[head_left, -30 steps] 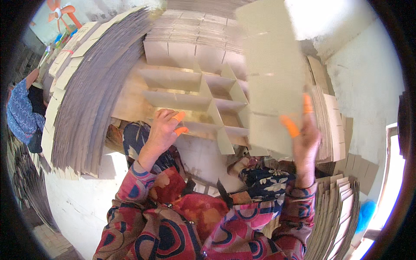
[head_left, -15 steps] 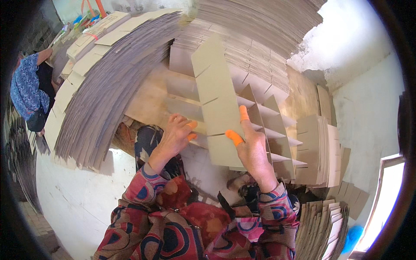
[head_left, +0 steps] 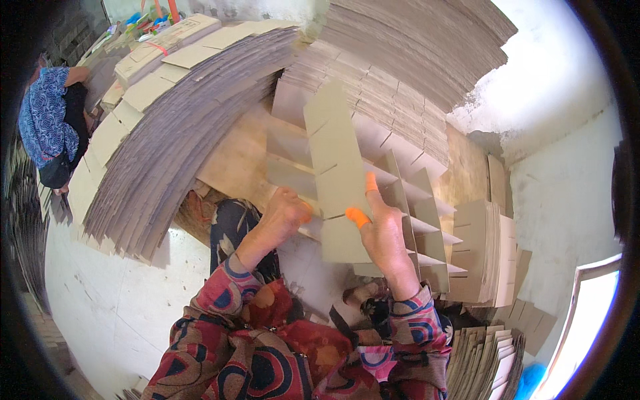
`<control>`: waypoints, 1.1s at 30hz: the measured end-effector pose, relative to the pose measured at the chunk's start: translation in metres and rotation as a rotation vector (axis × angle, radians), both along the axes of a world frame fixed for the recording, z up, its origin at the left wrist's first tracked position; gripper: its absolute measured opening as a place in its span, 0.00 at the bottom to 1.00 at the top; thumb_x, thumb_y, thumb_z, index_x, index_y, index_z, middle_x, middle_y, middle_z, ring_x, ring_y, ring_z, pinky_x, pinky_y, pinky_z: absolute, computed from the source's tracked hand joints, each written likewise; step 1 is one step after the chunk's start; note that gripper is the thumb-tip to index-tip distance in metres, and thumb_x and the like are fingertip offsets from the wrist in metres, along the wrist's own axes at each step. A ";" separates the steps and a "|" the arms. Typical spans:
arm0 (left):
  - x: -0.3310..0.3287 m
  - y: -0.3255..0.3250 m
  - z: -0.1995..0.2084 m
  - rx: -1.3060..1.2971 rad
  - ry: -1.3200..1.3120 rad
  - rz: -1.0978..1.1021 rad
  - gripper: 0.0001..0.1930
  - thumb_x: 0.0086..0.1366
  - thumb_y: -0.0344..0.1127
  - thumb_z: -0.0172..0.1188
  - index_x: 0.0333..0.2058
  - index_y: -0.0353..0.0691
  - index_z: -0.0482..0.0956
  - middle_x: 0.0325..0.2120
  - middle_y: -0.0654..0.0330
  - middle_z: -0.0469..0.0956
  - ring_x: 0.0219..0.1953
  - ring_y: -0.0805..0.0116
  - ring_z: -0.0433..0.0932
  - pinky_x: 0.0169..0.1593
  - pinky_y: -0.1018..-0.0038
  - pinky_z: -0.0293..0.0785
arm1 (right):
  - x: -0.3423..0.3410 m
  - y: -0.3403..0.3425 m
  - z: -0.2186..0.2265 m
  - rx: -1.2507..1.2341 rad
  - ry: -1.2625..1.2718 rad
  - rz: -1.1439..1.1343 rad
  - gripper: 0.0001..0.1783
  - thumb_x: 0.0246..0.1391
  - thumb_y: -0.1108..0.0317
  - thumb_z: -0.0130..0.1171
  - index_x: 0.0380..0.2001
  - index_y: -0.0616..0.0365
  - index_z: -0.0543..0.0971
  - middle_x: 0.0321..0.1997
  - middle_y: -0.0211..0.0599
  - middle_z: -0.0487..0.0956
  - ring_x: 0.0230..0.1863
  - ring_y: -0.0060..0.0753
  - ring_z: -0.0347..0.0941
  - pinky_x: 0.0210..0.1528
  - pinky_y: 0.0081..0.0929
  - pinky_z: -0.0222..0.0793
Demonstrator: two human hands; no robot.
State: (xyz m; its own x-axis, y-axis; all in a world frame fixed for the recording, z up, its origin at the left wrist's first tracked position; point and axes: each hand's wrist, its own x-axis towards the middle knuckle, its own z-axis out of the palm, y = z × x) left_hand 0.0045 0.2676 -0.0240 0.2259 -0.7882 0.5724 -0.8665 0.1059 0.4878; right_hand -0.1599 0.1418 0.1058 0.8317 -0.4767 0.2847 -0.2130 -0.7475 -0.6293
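Fingers point(head_left: 371, 182) of the right hand point(head_left: 387, 237), two tipped with orange covers point(head_left: 358, 216), are clamped on a cardboard sheet point(head_left: 339, 160), thumb across its face and forefinger by its right edge. Those of the left hand point(head_left: 277, 217) are curled together near the left ends of the cross strips point(head_left: 290, 175); whether they pinch one cannot be told. Since one second earlier, the sheet has swung from the right side of the cardboard grid point(head_left: 430, 243) to a place over its left part, apparently where slots and cross strips could meet; engagement is not visible. Pale, long and narrow, the sheet stands tilted, with three short slots running in from its left edge. Outward, the grid stands on the brown tabletop point(head_left: 233, 163), with piled slotted sheets point(head_left: 393, 97) behind and a tall stack point(head_left: 193, 133) at left.
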 end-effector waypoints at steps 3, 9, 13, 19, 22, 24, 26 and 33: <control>-0.002 -0.003 0.003 0.001 0.014 -0.009 0.04 0.40 0.27 0.59 0.17 0.44 0.74 0.16 0.62 0.73 0.25 0.59 0.72 0.38 0.66 0.66 | 0.003 0.003 0.000 0.033 0.050 -0.051 0.38 0.46 0.83 0.62 0.62 0.67 0.60 0.25 0.60 0.73 0.16 0.39 0.59 0.23 0.26 0.66; -0.004 -0.006 0.006 0.020 0.021 -0.020 0.04 0.43 0.27 0.58 0.18 0.44 0.74 0.16 0.62 0.73 0.26 0.60 0.72 0.39 0.66 0.65 | 0.008 0.010 -0.021 -0.024 -0.001 -0.020 0.37 0.44 0.87 0.57 0.60 0.75 0.59 0.23 0.61 0.71 0.18 0.51 0.68 0.24 0.29 0.67; -0.002 -0.001 0.011 0.059 -0.010 0.003 0.06 0.42 0.25 0.61 0.22 0.44 0.78 0.18 0.64 0.75 0.28 0.63 0.73 0.38 0.68 0.66 | 0.013 0.010 -0.025 0.005 0.112 0.027 0.38 0.43 0.87 0.57 0.60 0.74 0.58 0.21 0.60 0.71 0.21 0.56 0.71 0.26 0.34 0.68; -0.003 -0.009 0.004 0.072 0.016 -0.028 0.06 0.44 0.25 0.60 0.24 0.44 0.79 0.19 0.64 0.75 0.29 0.62 0.73 0.39 0.68 0.65 | 0.019 0.003 -0.057 -0.076 0.352 0.098 0.42 0.47 0.79 0.59 0.63 0.74 0.51 0.24 0.61 0.73 0.27 0.57 0.74 0.28 0.41 0.69; -0.001 -0.005 0.001 0.075 0.001 0.013 0.06 0.44 0.25 0.60 0.24 0.44 0.79 0.20 0.63 0.76 0.30 0.61 0.73 0.39 0.68 0.65 | 0.027 0.008 -0.048 -0.146 0.473 0.142 0.45 0.49 0.75 0.59 0.64 0.74 0.45 0.28 0.59 0.76 0.31 0.57 0.75 0.31 0.44 0.69; -0.002 -0.009 0.011 0.092 0.013 -0.025 0.06 0.45 0.26 0.61 0.24 0.43 0.79 0.22 0.62 0.76 0.30 0.60 0.73 0.40 0.67 0.65 | 0.024 0.001 -0.046 -0.211 0.479 0.243 0.47 0.49 0.74 0.59 0.64 0.75 0.42 0.29 0.57 0.77 0.33 0.57 0.75 0.33 0.46 0.70; -0.002 -0.009 0.013 0.091 0.008 -0.046 0.06 0.45 0.26 0.61 0.25 0.43 0.78 0.23 0.61 0.76 0.31 0.60 0.74 0.41 0.67 0.66 | 0.028 0.008 -0.042 -0.197 0.559 0.192 0.40 0.49 0.74 0.56 0.61 0.78 0.48 0.29 0.58 0.78 0.32 0.58 0.77 0.33 0.47 0.72; -0.004 -0.016 0.004 0.045 0.014 -0.067 0.04 0.45 0.26 0.59 0.22 0.42 0.75 0.24 0.61 0.76 0.32 0.58 0.74 0.39 0.65 0.65 | 0.028 0.012 -0.072 -0.133 0.819 0.136 0.45 0.51 0.60 0.61 0.62 0.75 0.51 0.32 0.59 0.78 0.36 0.54 0.77 0.36 0.42 0.73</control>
State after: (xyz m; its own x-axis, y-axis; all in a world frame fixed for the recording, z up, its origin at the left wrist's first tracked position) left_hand 0.0006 0.2521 -0.0198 0.1793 -0.8268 0.5331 -0.8512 0.1413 0.5054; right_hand -0.1318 0.1536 0.0337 0.8481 -0.3621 -0.3868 -0.4662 -0.8570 -0.2198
